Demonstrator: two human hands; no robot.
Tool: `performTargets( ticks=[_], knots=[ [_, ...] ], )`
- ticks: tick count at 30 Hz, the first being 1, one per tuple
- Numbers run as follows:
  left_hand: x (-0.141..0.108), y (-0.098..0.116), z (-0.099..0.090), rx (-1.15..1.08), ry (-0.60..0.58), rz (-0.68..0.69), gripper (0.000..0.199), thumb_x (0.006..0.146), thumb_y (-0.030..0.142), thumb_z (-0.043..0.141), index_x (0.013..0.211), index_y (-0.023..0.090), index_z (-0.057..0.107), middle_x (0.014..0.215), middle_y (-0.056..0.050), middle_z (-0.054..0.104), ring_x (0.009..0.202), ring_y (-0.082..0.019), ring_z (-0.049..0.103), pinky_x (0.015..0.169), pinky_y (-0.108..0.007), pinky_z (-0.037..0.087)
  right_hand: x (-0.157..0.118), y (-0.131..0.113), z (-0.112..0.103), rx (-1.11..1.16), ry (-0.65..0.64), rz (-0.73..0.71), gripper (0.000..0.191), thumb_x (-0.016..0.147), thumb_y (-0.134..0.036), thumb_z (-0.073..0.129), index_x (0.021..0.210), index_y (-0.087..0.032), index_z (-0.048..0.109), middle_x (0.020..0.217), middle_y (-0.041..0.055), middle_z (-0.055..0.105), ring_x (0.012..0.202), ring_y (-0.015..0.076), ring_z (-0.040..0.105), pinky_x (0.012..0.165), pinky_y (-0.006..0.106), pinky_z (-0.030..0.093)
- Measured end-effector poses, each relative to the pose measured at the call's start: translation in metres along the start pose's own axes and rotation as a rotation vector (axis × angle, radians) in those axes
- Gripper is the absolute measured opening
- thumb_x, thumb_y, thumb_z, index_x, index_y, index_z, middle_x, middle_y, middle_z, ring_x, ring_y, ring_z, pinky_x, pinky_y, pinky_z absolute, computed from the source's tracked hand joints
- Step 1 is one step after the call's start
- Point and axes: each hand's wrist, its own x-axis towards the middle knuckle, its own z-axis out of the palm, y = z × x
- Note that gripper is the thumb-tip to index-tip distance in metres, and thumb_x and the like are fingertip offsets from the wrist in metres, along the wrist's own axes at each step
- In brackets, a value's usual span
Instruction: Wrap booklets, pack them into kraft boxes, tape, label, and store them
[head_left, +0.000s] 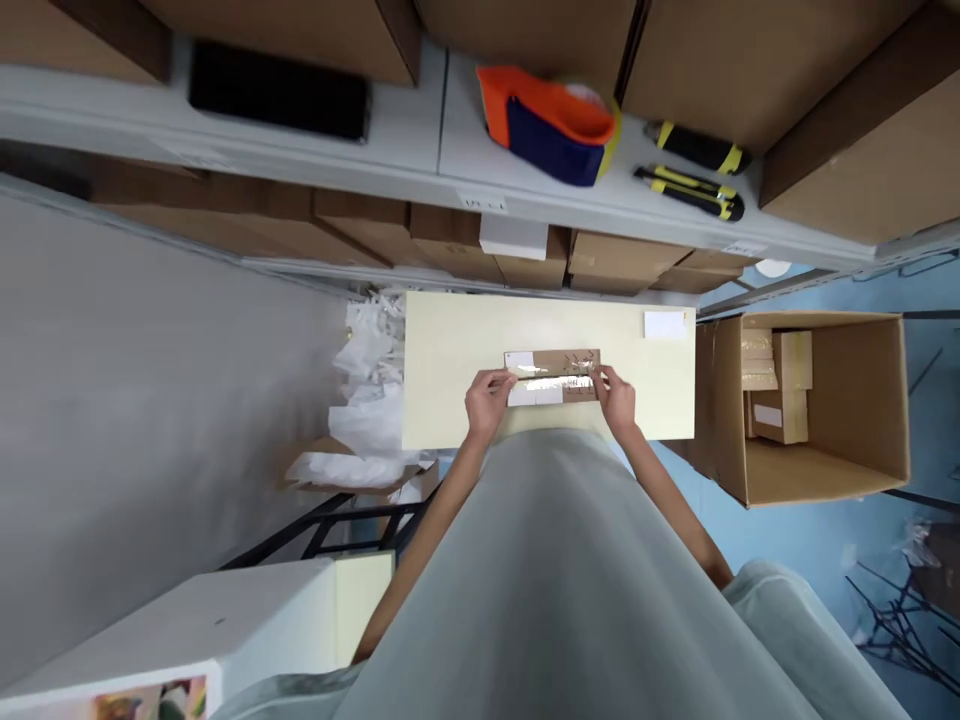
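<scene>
A small cardboard box (551,358) with white labels, printed marks and glossy clear tape lies on the pale yellow table (457,335). A dark line runs lengthwise across its middle. At its left end my left hand (487,402) is closed, thumb and fingertips pinching the edge by that line. My right hand (616,402) grips the opposite end in the same manner, fingers bent over the corner. The undersides of both grips are hidden.
A large open carton (855,460) holding several small boxes stands right of the table. Plastic wrapping (367,400) is heaped on the left. On the shelf above lie an orange-and-blue tape dispenser (551,125), two yellow-black cutters (697,190) and a black phone-like slab (277,90). A white card (664,324) lies at the table's back right.
</scene>
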Motion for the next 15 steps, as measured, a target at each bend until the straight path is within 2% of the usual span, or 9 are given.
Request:
performTargets(
  ticks=[2, 4, 8, 10, 12, 15],
  knots=[
    [0.004, 0.001, -0.003, 0.049, -0.052, -0.017, 0.021, 0.097, 0.041, 0.068, 0.101, 0.021, 0.076, 0.123, -0.01, 0.077, 0.108, -0.023, 0.076, 0.106, -0.039, 0.061, -0.003, 0.0, 0.0, -0.054, -0.011, -0.013, 0.029, 0.112, -0.041, 0.054, 0.128, -0.024, 0.072, 0.115, 0.0103, 0.087, 0.108, 0.0287, 0.084, 0.092, 0.032, 0.059],
    [0.009, 0.005, -0.008, 0.054, -0.055, 0.003, 0.02, 0.094, 0.041, 0.068, 0.096, 0.022, 0.076, 0.116, -0.01, 0.078, 0.108, -0.025, 0.076, 0.107, -0.042, 0.061, -0.003, 0.001, 0.003, -0.013, 0.018, -0.061, 0.028, 0.111, -0.042, 0.054, 0.123, -0.025, 0.072, 0.107, 0.0085, 0.087, 0.097, 0.028, 0.085, 0.084, 0.032, 0.06],
    [0.017, 0.02, -0.02, 0.052, -0.04, 0.051, 0.014, 0.086, 0.036, 0.069, 0.085, 0.024, 0.075, 0.107, -0.007, 0.08, 0.097, -0.026, 0.078, 0.097, -0.042, 0.065, 0.0, -0.002, 0.006, 0.109, 0.185, -0.27, 0.042, 0.107, -0.067, 0.044, 0.103, -0.034, 0.07, 0.078, 0.0034, 0.079, 0.068, 0.0325, 0.08, 0.058, 0.038, 0.057],
    [0.017, 0.024, -0.027, 0.047, -0.041, 0.079, 0.011, 0.084, 0.033, 0.068, 0.079, 0.025, 0.074, 0.102, -0.006, 0.079, 0.091, -0.027, 0.079, 0.093, -0.043, 0.066, -0.001, -0.009, 0.001, 0.101, 0.231, -0.341, 0.045, 0.106, -0.071, 0.042, 0.095, -0.037, 0.069, 0.068, 0.0024, 0.073, 0.059, 0.0346, 0.077, 0.052, 0.04, 0.054],
    [0.019, 0.025, -0.031, 0.053, -0.05, 0.128, 0.009, 0.084, 0.03, 0.069, 0.077, 0.025, 0.073, 0.099, -0.005, 0.078, 0.092, -0.029, 0.081, 0.094, -0.045, 0.066, -0.002, -0.021, -0.007, 0.077, 0.275, -0.405, 0.045, 0.104, -0.071, 0.045, 0.086, -0.037, 0.069, 0.072, 0.0059, 0.075, 0.059, 0.0357, 0.077, 0.05, 0.044, 0.055],
    [0.033, 0.042, -0.033, 0.109, 0.003, 0.288, 0.006, 0.086, 0.029, 0.072, 0.089, 0.026, 0.076, 0.123, -0.007, 0.077, 0.12, -0.033, 0.078, 0.108, -0.049, 0.063, 0.012, -0.05, -0.028, 0.018, 0.374, -0.507, 0.042, 0.102, -0.064, 0.052, 0.078, -0.035, 0.069, 0.1, 0.0143, 0.08, 0.075, 0.038, 0.081, 0.059, 0.052, 0.062]
  ],
)
